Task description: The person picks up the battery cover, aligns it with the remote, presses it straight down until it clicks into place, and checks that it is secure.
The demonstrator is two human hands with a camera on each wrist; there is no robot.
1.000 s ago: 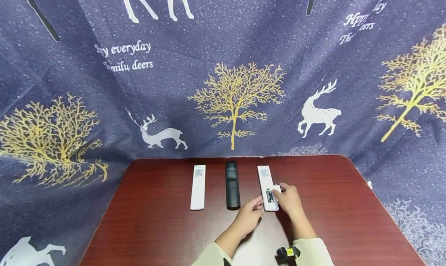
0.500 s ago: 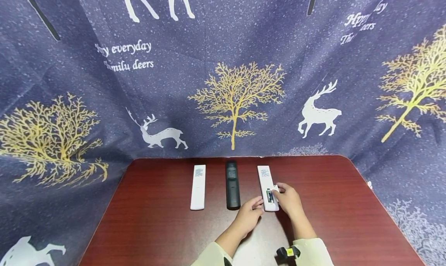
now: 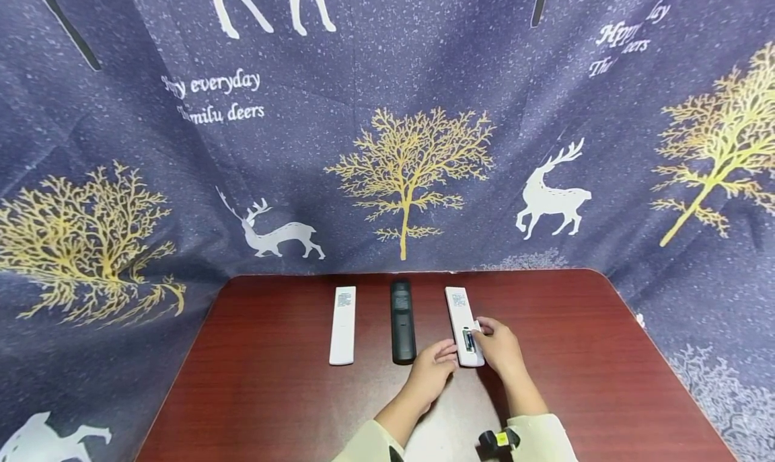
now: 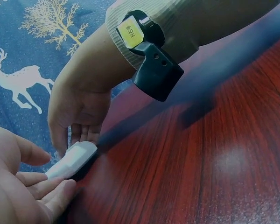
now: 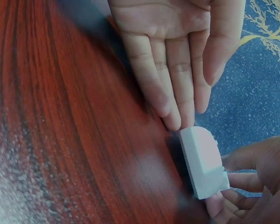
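Observation:
A white remote control (image 3: 459, 312) lies back up on the table, its battery compartment uncovered and a battery (image 3: 469, 341) showing inside. My right hand (image 3: 501, 348) pinches the small white battery cover (image 3: 477, 325) at the remote's right edge; most of the cover is hidden by the fingers. On the other side, my left hand (image 3: 428, 371) has its fingers extended, with the tips at the remote's lower left edge. In the right wrist view the remote's rounded near end (image 5: 203, 161) stands between the left fingertips and the right hand (image 5: 256, 182).
To the left, a black remote (image 3: 402, 324) and another white remote (image 3: 342, 324) lie face down in a row on the reddish wooden table (image 3: 254, 395). A dark blue cloth (image 3: 290, 146) with deer and trees hangs behind the table's far edge.
My right hand has turned and drawn the battery cover slightly left toward the remote, so less of the cover shows. My left hand stays beside the remote.

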